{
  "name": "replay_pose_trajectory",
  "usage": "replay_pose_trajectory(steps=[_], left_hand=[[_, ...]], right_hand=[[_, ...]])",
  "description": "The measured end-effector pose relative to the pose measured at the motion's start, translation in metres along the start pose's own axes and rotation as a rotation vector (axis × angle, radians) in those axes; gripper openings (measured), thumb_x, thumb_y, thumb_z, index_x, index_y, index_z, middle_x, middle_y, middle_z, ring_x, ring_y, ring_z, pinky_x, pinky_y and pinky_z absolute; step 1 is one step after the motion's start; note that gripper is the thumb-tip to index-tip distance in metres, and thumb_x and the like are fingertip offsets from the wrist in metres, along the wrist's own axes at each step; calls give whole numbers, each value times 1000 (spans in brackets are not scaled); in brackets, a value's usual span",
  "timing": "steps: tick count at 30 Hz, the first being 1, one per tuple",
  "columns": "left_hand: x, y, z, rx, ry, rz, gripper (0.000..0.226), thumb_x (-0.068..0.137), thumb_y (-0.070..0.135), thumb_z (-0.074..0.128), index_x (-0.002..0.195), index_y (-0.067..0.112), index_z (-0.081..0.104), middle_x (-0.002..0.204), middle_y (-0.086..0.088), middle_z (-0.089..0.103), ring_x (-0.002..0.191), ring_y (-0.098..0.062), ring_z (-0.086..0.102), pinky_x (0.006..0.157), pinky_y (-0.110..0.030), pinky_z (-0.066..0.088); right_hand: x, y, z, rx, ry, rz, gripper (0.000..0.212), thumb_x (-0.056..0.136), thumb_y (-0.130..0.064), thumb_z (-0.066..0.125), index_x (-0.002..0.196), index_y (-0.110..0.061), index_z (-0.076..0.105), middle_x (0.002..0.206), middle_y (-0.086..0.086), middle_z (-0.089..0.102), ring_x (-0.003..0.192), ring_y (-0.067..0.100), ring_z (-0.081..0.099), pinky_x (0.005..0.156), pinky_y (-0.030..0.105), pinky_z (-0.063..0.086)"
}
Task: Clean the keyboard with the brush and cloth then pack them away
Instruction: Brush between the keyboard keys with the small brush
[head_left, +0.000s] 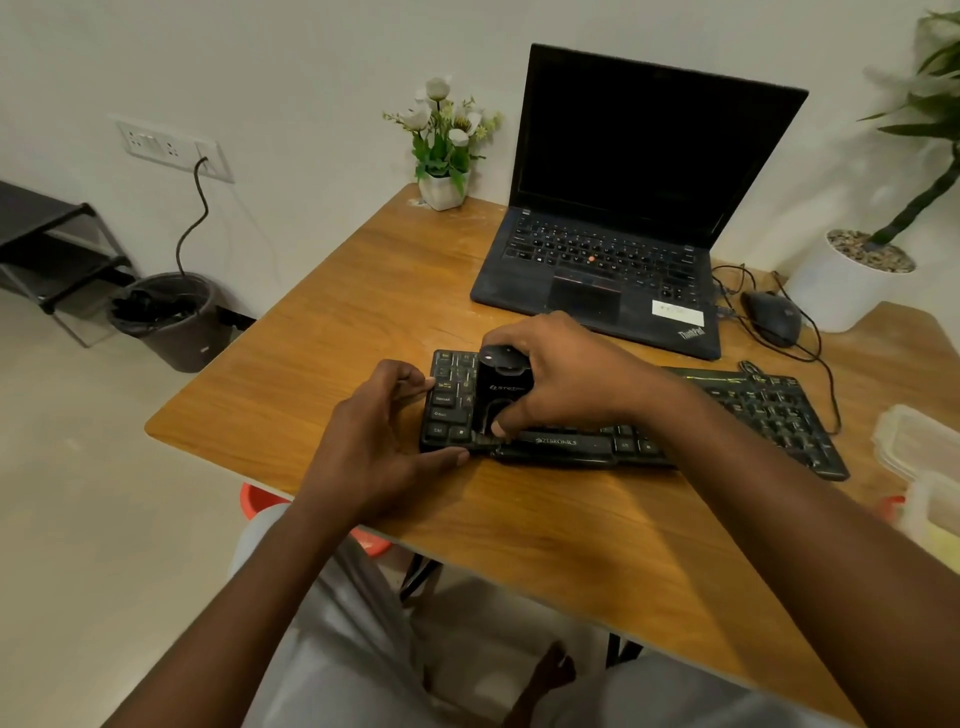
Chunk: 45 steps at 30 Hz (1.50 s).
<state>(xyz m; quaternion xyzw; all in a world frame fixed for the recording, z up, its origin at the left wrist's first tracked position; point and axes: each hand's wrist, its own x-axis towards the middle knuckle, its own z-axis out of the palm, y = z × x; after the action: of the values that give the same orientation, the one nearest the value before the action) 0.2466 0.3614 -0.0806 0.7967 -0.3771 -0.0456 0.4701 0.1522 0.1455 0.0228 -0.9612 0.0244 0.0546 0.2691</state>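
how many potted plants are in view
2: a small pot of white flowers on the table's far edge, left of the laptop; a larger plant in a white pot at far right, partly cut off. None seems hidden.

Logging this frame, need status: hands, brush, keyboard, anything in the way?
Left hand holds keyboard at its left end. Right hand grips black brush on the left keys. No obstruction on the keys; laptop behind.

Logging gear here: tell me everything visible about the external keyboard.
The keyboard is black, plastic-looking, marked ZEBRONICS near its front edge. It lies flat on the wooden table before the laptop, cable leaving its far side. The left hand grips its left end; the right hand holds a black brush on its left keys.
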Motion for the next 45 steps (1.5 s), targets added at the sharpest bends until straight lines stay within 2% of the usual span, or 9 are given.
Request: replay_pose_trajectory(steps=[4, 9, 15, 21, 25, 35, 39, 42, 45], left_hand=[[0, 0, 0, 3, 7, 8, 76, 59, 44, 98, 118, 38, 51, 120, 24, 65, 116, 8, 60, 93, -20, 52], [1, 0, 1, 7, -2, -6, 79, 58, 46, 98, 123, 35, 53, 127, 16, 67, 119, 2, 62, 98, -28, 55], [0, 3, 3, 4, -1, -44, 80, 56, 41, 99, 123, 31, 56, 125, 15, 68, 119, -1, 62, 101, -34, 55], [0, 5, 3, -5, -5, -62, 79, 56, 40, 99, 122, 33, 58, 123, 17, 68, 117, 2, 62, 100, -30, 55], [0, 5, 2, -3, -9, -60, 79, 55, 42, 98, 123, 33, 58, 122, 18, 68, 116, 4, 62, 98, -26, 54], [0, 4, 2, 7, -13, -67, 79, 56, 43, 99, 122, 34, 58, 121, 19, 67, 115, 5, 62, 98, -27, 54], [0, 3, 2, 3, -13, -73, 79, 56, 43, 99, 123, 35, 57, 122, 20, 67, 116, 5, 61, 99, -29, 55], [0, 3, 2, -1, -17, -68, 80, 56, 43, 99, 124, 34, 57, 123, 20, 67, 117, 5, 61, 99, -28, 55], [1, 2, 2, -11, -19, -65, 80, 56, 43, 99, 124, 34, 57, 123, 19, 67, 117, 4, 62, 99, -30, 56]], right_hand=[[-16, 17, -10, -17, -21, 41, 40, 71, -25, 95, 100, -28, 67, 97, -7, 71, 89, 7, 68, 78, 43, 62], [-19, 25, -13, 39, -1, 50, 40, 72, -25, 95, 97, -31, 66, 96, -9, 71, 88, 6, 68, 75, 40, 62], [-14, 18, -1, 76, 23, -30, 38, 71, -23, 93, 100, -23, 68, 96, -6, 70, 88, 11, 69, 78, 48, 60], [-42, 40, -17, 20, 6, 102, 42, 72, -24, 95, 103, -29, 68, 100, -10, 73, 93, 6, 70, 82, 43, 63], [-45, 43, -20, 19, 41, 131, 38, 71, -24, 95, 97, -24, 67, 96, -9, 72, 89, 8, 70, 79, 46, 63], [0, 20, 2, 95, 143, -11, 40, 71, -20, 94, 99, -22, 66, 92, -5, 72, 83, 9, 71, 71, 42, 63], [-2, 30, -5, 67, 155, 45, 40, 70, -21, 96, 97, -24, 66, 91, -6, 71, 82, 7, 69, 70, 39, 63], [-13, 44, -18, 42, 167, 117, 42, 69, -21, 97, 98, -25, 67, 92, -4, 73, 77, 6, 70, 63, 33, 63], [-18, 52, -27, 71, 183, 151, 40, 70, -18, 96, 99, -21, 68, 91, 2, 75, 71, 14, 74, 61, 48, 63]])
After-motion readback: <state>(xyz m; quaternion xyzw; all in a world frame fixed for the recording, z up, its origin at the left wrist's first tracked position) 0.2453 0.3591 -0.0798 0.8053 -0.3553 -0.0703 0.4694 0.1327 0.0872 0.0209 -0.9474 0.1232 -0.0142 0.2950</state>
